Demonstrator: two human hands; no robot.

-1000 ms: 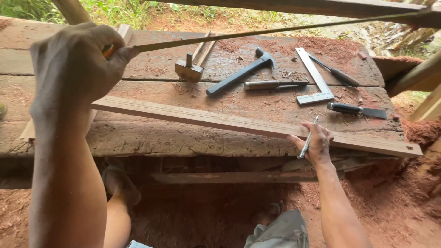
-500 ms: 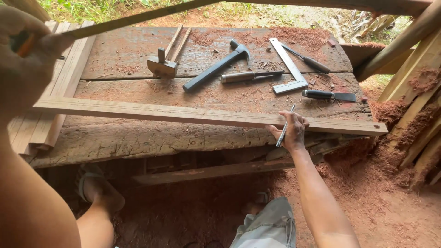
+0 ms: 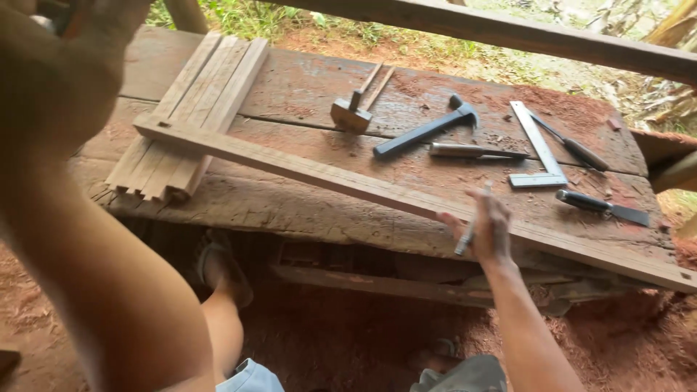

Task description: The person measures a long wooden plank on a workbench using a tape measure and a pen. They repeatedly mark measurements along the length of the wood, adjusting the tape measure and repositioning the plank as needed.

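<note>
The right hand (image 3: 488, 231), fingers closed around a slim grey pencil (image 3: 470, 231), presses a long pale planed wooden board (image 3: 319, 178) lying near the rough workbench's (image 3: 305, 91) front edge; the blurred left hand's (image 3: 58, 58) grip cannot be determined.

The left hand (image 3: 65, 65) is blurred, cut off at the top edge, its grip unclear.

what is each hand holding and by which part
The right hand grips a thin pencil-like tool around its middle while resting on the long board. The left hand is raised and blurred; its hold cannot be told.
</note>
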